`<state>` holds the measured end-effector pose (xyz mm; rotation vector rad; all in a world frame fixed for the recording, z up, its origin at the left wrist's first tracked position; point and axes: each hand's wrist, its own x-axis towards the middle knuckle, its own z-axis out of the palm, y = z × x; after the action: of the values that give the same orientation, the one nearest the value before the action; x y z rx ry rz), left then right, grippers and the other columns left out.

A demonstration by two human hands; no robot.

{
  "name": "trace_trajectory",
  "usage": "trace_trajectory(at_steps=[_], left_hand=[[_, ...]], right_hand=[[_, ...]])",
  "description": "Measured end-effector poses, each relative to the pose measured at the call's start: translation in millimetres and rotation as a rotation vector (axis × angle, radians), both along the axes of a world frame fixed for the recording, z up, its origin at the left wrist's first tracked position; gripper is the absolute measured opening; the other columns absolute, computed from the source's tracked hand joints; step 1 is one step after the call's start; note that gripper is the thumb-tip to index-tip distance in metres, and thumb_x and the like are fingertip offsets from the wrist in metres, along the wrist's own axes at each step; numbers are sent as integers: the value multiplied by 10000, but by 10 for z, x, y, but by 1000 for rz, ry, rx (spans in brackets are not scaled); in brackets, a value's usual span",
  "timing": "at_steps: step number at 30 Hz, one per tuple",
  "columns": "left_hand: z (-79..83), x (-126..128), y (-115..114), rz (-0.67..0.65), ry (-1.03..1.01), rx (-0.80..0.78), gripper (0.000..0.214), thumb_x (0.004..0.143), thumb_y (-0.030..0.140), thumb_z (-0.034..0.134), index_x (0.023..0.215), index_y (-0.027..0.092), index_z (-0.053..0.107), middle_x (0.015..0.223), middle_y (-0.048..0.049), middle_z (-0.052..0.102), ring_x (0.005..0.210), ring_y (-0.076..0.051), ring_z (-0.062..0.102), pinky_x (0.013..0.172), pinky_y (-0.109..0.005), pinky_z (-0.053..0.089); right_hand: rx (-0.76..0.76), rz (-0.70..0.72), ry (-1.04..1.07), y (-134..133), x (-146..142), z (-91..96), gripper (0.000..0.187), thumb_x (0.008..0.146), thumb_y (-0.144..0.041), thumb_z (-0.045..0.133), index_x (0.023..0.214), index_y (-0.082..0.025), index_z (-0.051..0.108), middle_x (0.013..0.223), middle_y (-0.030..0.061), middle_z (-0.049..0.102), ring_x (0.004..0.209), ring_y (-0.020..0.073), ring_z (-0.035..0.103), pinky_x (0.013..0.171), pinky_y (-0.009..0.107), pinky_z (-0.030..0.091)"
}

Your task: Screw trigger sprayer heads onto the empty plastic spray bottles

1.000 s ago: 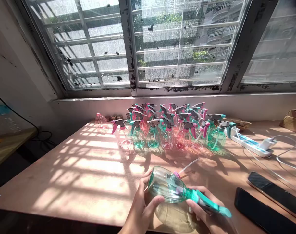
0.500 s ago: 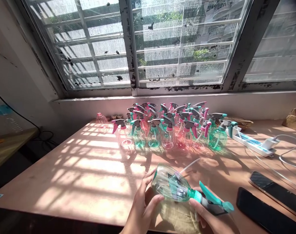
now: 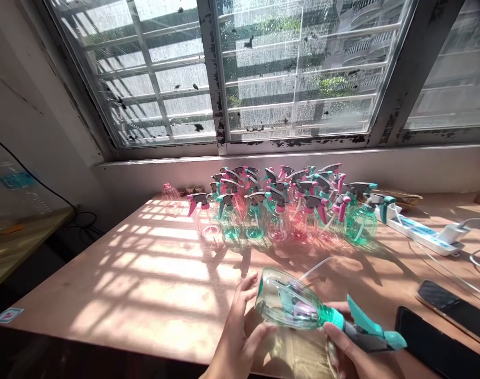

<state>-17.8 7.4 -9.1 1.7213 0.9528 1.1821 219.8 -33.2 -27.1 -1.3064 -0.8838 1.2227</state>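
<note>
I hold a clear green spray bottle (image 3: 291,305) on its side above the near edge of the wooden table (image 3: 153,284). My left hand (image 3: 240,326) cups its round body from the left, fingers curled on it. My right hand (image 3: 346,350) grips the neck and the teal and grey trigger head (image 3: 368,334), which points right with the trigger up. A thin white tube (image 3: 315,266) lies on the table just behind the bottle.
Several assembled pink and green spray bottles (image 3: 279,210) stand grouped at the back under the window. A bare pink bottle (image 3: 169,193) stands left of them. A white power strip (image 3: 417,231) with a charger and two dark phones (image 3: 445,326) lie at the right.
The trigger head has turned about the bottle's neck, so the trigger now points up. The bottle and both hands have shifted slightly to the right in view.
</note>
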Motion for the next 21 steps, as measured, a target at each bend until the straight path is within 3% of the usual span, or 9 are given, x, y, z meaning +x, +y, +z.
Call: trace_trajectory(at_steps=[3,7,9,12,16,19,21], left_hand=[[39,16,10,13,18,12,465,945,233,683,1384,323,559,1555,-114,424,1500,-360,313,1212,-561,310],[70,59,16,-125,-153,-138,657,799,325,869,1378,282,563,1516,-137,439,1433,-406,414,1142,-499,435],[61,51,14,-104,-189,-158,539,859,404,804,1331,261,586,1545,-145,406,1441,-420,404,1154,-528,417],[24,9,13,-18,-70,-95,415,932,369,720,1320,285,597,1588,-127,381,1498,-403,315,1212,-569,318],[-60,-14,21,24,45,49,492,956,294,673,1424,317,520,1602,-125,403,1525,-383,279,1238,-610,241],[-128,1,27,-9,-54,-35,616,883,392,767,1432,290,506,1550,-153,485,1484,-419,357,1217,-607,297],[-146,2,31,-5,-119,-85,565,874,450,770,1369,290,549,1541,-151,499,1471,-426,379,1204,-602,321]], right_hand=[[-39,-6,54,16,-10,-45,565,741,-642,790,1106,-240,636,451,-59,589,375,143,496,379,236,411],[10,26,7,13,-24,-4,495,759,-616,785,1054,-250,633,449,-69,588,368,136,483,377,237,405],[54,46,-30,8,-26,7,449,776,-609,772,1009,-246,649,458,-60,608,370,136,494,386,240,398],[26,11,0,11,-20,-12,479,757,-624,777,1032,-253,652,461,-50,629,386,173,540,402,270,428],[-21,-21,9,29,-11,5,481,753,-639,771,1003,-248,648,487,-37,642,409,193,549,432,309,449],[38,43,-80,32,-6,98,416,781,-614,750,972,-258,653,497,-56,618,461,187,558,501,309,466],[52,100,-161,33,7,156,365,794,-584,744,958,-268,660,527,-63,618,508,187,584,545,299,477]])
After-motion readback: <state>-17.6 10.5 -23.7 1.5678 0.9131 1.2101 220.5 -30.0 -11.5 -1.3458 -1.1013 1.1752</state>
